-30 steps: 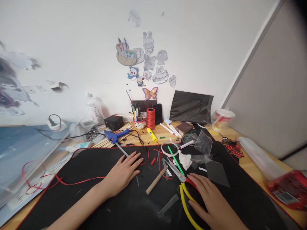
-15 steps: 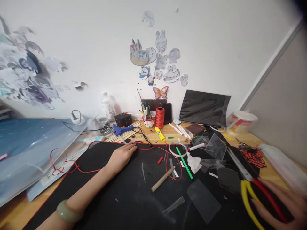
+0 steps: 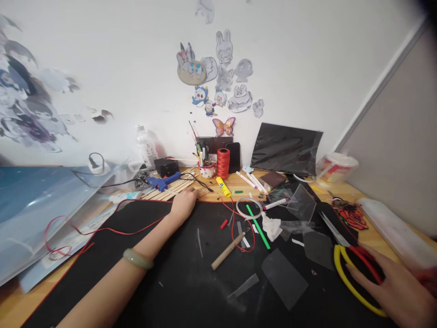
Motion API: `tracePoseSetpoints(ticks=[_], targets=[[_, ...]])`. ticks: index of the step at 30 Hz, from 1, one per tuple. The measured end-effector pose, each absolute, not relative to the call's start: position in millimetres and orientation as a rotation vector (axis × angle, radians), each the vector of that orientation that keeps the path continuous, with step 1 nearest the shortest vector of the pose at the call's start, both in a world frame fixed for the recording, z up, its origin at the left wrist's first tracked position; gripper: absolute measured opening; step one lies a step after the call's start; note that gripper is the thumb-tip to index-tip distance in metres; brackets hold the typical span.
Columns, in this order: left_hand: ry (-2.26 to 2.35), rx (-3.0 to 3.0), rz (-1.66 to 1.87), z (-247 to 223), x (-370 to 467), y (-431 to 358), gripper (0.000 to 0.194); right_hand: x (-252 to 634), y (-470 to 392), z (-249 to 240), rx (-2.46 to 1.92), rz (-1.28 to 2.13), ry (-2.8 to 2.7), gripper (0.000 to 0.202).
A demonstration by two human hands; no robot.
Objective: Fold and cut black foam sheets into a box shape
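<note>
Beyond the mat's back edge, my left hand [image 3: 184, 204] has its fingers curled together by the red cord [image 3: 136, 233], which runs up to it; the fingertips are partly hidden. Just left of that hand lies a blue glue gun [image 3: 164, 181] on thin wooden sticks. At the lower right, my right hand [image 3: 398, 284] grips the scissors [image 3: 348, 249] by their red and yellow handles, blades pointing up-left and slightly apart. A wooden-handled tool [image 3: 227, 252] and a green stick [image 3: 258, 228] lie on the black mat [image 3: 180, 287].
Clear plastic pieces [image 3: 286, 278] and crumpled white tissue [image 3: 272, 227] lie on the mat. Behind stand a red thread spool [image 3: 223, 164], a pen cup [image 3: 206, 170] and a bottle [image 3: 146, 148]. A white tub [image 3: 337, 168] is at the right, plastic sheeting [image 3: 51, 205] at the left.
My left hand has moved forward past the mat's edge, its fingers now curled, and the red cord has shifted. My right hand and the scissors sit slightly farther left and higher in view.
</note>
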State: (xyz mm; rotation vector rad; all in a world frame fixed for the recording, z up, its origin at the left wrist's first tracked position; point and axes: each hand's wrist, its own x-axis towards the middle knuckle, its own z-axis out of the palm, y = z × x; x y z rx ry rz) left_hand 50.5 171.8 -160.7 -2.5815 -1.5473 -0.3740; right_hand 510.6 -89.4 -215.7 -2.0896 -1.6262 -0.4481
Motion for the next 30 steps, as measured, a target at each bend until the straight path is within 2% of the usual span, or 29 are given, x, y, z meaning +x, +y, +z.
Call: tracePoseSetpoints(ticks=[3,5,10,12,14,16,24,30], targets=[[-1.539,-2.607,-0.469,-152.2,57.9,171.3,0.025,494.8,-92.3,-198.9,-2.124,-0.391,-1.756,0.048],[-1.507,-2.639,-0.529,-144.3,64.2,157.7,0.022,471.3,-92.6,-182.9,-2.002,-0.472,-1.809,0.054],[-1.268,-2.913,-0.437,-132.0,89.2,87.9,0.034,384.7,-77.6,-155.1,-1.872,-0.357,-1.986,0.040],[-1.185,-2.990,-0.335,-133.6,95.2,66.0,0.042,357.0,-68.0,-155.6,-1.784,-0.164,-2.226,0.055],[-1.140,-3.029,-0.242,-136.4,93.4,57.3,0.032,341.5,-60.3,-160.9,-1.725,-0.048,-2.376,0.066],[-1.146,-3.036,-0.174,-137.3,84.2,59.3,0.022,337.5,-55.8,-167.5,-1.735,-0.015,-2.420,0.069],[-1.236,-2.956,-0.070,-132.6,75.3,60.4,0.035,344.3,-39.6,-170.6,-1.832,-0.213,-2.275,0.065],[-1.273,-2.865,0.013,-139.3,76.6,72.6,0.019,342.1,-22.4,-164.1,-1.813,-0.226,-2.348,0.042]])
